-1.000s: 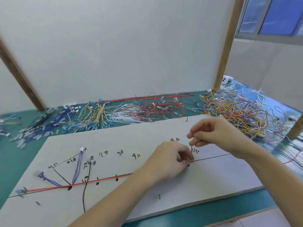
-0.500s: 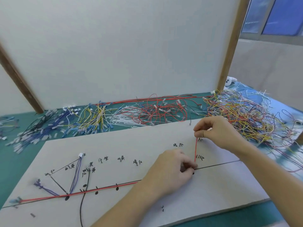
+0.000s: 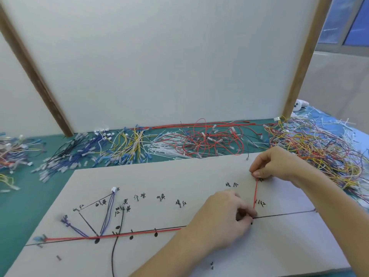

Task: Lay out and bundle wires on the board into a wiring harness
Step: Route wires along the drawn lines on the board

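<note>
On the board [image 3: 179, 176], the left hand [image 3: 223, 220] presses the red wire [image 3: 255, 193] bend with closed fingers; the right hand [image 3: 275, 164], at 1 o'clock, pinches its end.

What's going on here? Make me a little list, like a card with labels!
Board: pale layout board with drawn lines and labels
Red wire: runs along the line, then bends upward
Left hand: pressing the wire at the bend
Right hand: pinching the wire's upper end
Behind: loose wire piles on the green table
</note>
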